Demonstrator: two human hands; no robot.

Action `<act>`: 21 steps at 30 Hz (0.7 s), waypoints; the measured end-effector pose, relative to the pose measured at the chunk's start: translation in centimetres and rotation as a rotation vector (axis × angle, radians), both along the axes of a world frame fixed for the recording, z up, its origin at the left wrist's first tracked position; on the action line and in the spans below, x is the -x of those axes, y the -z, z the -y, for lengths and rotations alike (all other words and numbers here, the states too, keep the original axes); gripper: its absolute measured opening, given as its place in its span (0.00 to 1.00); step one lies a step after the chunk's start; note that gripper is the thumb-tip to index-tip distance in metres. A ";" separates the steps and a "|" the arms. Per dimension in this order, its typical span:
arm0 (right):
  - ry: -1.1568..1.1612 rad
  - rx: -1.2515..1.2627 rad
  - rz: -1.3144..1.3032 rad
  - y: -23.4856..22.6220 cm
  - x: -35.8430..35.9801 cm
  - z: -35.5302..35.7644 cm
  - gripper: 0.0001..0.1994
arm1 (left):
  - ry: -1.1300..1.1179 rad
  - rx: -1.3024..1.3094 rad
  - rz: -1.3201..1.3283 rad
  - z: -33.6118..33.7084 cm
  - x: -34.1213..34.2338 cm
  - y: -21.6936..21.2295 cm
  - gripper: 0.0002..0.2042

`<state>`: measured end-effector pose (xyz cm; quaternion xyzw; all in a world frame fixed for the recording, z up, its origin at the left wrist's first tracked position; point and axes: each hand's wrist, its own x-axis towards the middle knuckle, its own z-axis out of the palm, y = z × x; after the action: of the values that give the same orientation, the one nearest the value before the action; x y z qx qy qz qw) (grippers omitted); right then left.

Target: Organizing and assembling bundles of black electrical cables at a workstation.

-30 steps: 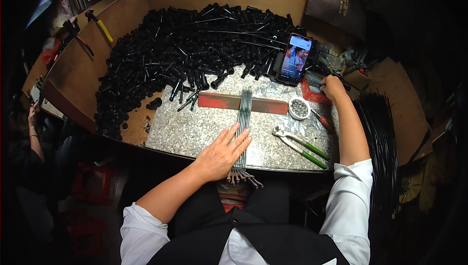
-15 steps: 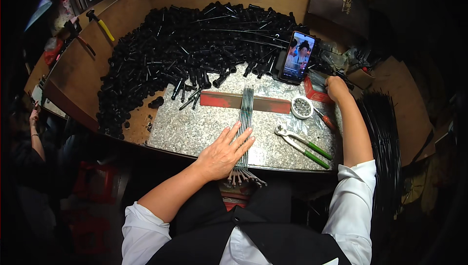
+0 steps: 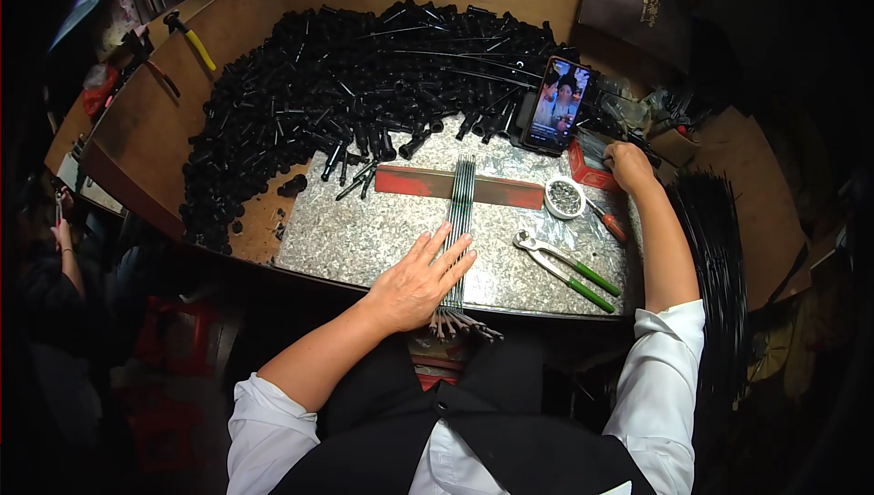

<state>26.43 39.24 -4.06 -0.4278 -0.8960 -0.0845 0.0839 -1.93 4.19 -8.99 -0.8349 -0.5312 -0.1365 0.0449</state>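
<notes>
Thin rods (image 3: 463,193) are partly covered by the left hand (image 3: 417,282), laid flat with fingers extended and nothing clasped. The red box (image 3: 592,176) is reached by the right hand (image 3: 630,166); whether anything is gripped there cannot be told. The rods are probably best kept parallel by light, even pressure. Their long axis is directed forward, across the red bar (image 3: 410,182) beyond the left fingertips; the near ends are splayed right of the left wrist.

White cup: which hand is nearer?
Right. The right hand is by the red box, upper right of the white cup; the left hand is on the rods, farther, lower left.
</notes>
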 end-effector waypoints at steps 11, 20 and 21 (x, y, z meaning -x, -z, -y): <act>-0.078 -0.186 -0.148 -0.4 0.4 2.4 0.05 | -0.003 -0.013 0.009 -0.1 -0.1 -0.2 0.28; -0.524 -0.083 -0.144 1.1 12.1 11.8 0.18 | -0.020 0.012 0.000 0.0 0.0 0.1 0.29; -0.522 -0.086 -0.149 1.1 12.5 12.2 0.18 | -0.018 0.010 -0.006 0.0 -0.1 0.0 0.29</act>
<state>13.93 27.01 -5.18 -0.1836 -0.9629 -0.0662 0.1865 -1.87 4.16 -9.02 -0.8307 -0.5393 -0.1310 0.0434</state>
